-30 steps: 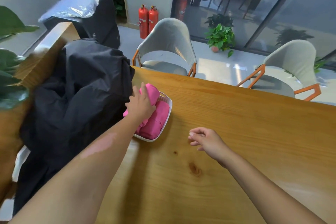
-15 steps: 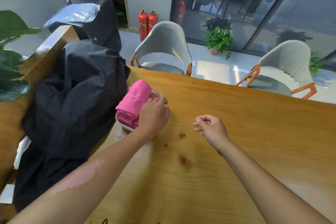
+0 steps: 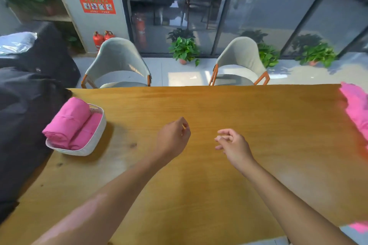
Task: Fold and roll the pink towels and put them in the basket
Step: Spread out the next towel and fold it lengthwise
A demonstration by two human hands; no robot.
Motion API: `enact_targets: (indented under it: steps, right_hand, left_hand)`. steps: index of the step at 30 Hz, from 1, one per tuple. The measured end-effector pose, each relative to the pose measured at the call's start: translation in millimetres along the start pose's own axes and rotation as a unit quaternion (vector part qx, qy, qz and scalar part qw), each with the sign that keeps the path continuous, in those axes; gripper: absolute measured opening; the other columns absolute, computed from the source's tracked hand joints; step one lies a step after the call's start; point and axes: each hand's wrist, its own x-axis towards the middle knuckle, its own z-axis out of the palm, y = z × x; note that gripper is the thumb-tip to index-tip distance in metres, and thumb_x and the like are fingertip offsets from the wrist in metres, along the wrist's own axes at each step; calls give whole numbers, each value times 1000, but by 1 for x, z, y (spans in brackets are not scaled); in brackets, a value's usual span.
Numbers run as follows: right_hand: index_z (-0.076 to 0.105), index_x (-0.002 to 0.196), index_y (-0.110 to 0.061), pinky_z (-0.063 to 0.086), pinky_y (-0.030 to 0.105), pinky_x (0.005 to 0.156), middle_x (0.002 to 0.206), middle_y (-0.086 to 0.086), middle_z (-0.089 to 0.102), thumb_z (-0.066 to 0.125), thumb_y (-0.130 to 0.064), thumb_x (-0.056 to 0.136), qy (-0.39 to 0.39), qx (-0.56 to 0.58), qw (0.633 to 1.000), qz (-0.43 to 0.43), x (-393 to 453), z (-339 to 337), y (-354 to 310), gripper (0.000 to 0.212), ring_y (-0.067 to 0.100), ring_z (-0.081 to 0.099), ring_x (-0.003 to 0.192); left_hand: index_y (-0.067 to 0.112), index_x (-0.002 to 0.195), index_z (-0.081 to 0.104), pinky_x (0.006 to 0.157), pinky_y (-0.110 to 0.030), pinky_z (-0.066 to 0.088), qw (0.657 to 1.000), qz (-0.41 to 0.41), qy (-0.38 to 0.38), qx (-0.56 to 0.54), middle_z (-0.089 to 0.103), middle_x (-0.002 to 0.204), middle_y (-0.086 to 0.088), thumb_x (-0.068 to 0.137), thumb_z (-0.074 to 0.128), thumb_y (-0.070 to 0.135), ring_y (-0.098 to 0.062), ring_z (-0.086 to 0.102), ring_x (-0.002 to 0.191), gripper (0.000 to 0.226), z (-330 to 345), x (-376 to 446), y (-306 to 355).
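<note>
A white basket (image 3: 93, 142) stands at the left of the wooden table (image 3: 199, 185). Two rolled pink towels lie in it: a bigger roll (image 3: 67, 121) on the left and a second roll (image 3: 85, 135) beside it. More pink towels (image 3: 356, 109) lie unfolded at the table's far right edge. My left hand (image 3: 173, 137) hovers over the middle of the table, fingers loosely curled, holding nothing. My right hand (image 3: 231, 145) is just to its right, also loosely curled and empty.
A black jacket (image 3: 23, 125) is heaped at the table's left end, touching the basket. Two grey chairs (image 3: 119, 63) (image 3: 239, 59) stand behind the far edge, with potted plants (image 3: 185, 48) and glass doors beyond. A pink scrap (image 3: 360, 226) shows at the lower right.
My left hand has let go of the basket and moved right to the table's middle. The view has swung right, bringing the unfolded pink towels into sight.
</note>
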Motion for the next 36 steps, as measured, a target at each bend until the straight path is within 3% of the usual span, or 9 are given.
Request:
enact_targets:
  steps: [5, 12, 15, 17, 22, 26, 30, 34, 36]
  right_hand:
    - [61, 106, -28, 56, 45, 78, 101, -6, 70, 59, -23, 97, 43, 13, 999, 4, -10, -104, 58, 11, 10, 73, 73]
    - [62, 107, -26, 45, 27, 56, 102, -6, 70, 58, -25, 97, 103, 7, 994, 44, -32, -244, 141, 11, 13, 73, 79]
    - [62, 109, -25, 53, 37, 70, 103, -6, 71, 58, -27, 97, 115, 15, 992, 55, -35, -285, 168, 13, 17, 73, 83]
    - [61, 110, -23, 54, 41, 79, 106, -4, 71, 58, -26, 98, 123, 30, 990, 67, -33, -307, 185, 13, 17, 74, 81]
    - [61, 118, -19, 55, 39, 80, 112, -2, 69, 56, -21, 99, 138, 43, 983, 113, -17, -357, 226, 19, 16, 73, 81]
    - [62, 114, -18, 53, 34, 71, 108, -2, 69, 56, -18, 98, 163, 51, 975, 141, 9, -396, 256, 17, 16, 74, 80]
    - [61, 113, -19, 44, 15, 51, 109, -2, 69, 56, -17, 98, 173, 39, 967, 180, 32, -436, 296, 17, 5, 72, 68]
    - [62, 108, -22, 54, 30, 64, 107, -1, 68, 58, -18, 96, 179, 32, 959, 217, 49, -469, 336, 14, 3, 71, 66]
    - [62, 104, -25, 55, 30, 63, 106, -1, 67, 59, -19, 95, 190, 20, 954, 229, 55, -485, 351, 11, 2, 70, 66]
  left_hand:
    - [23, 101, 63, 65, -38, 54, 998, 13, -54, -27, 71, 93, 3, 98, 50, 30, -24, 64, 75, 15, 64, 3, 102]
    - [26, 98, 63, 49, -27, 33, 991, 52, -116, -32, 70, 93, 7, 97, 49, 33, -19, 60, 64, 16, 157, -8, 243]
    - [29, 94, 62, 49, -27, 36, 986, 65, -148, -33, 69, 93, 9, 95, 49, 33, -19, 62, 66, 13, 185, -8, 286]
    - [30, 92, 62, 48, -26, 36, 983, 76, -167, -31, 69, 93, 10, 94, 49, 33, -19, 61, 64, 13, 205, -4, 310]
    - [32, 90, 60, 45, -25, 35, 966, 123, -226, -22, 68, 91, 13, 98, 49, 36, -14, 61, 57, 14, 254, 19, 364]
    - [27, 94, 61, 49, -28, 41, 955, 148, -255, -31, 69, 94, 10, 100, 48, 36, -18, 60, 59, 17, 296, 47, 399]
    - [24, 98, 62, 51, -28, 39, 945, 149, -289, -39, 68, 100, 6, 102, 48, 35, -21, 57, 60, 18, 340, 83, 432]
    - [28, 96, 61, 54, -28, 42, 941, 140, -306, -43, 66, 100, 8, 102, 47, 35, -21, 58, 62, 17, 370, 103, 458]
    - [30, 93, 61, 55, -28, 41, 939, 130, -314, -41, 65, 101, 9, 101, 47, 36, -21, 58, 63, 16, 380, 105, 471]
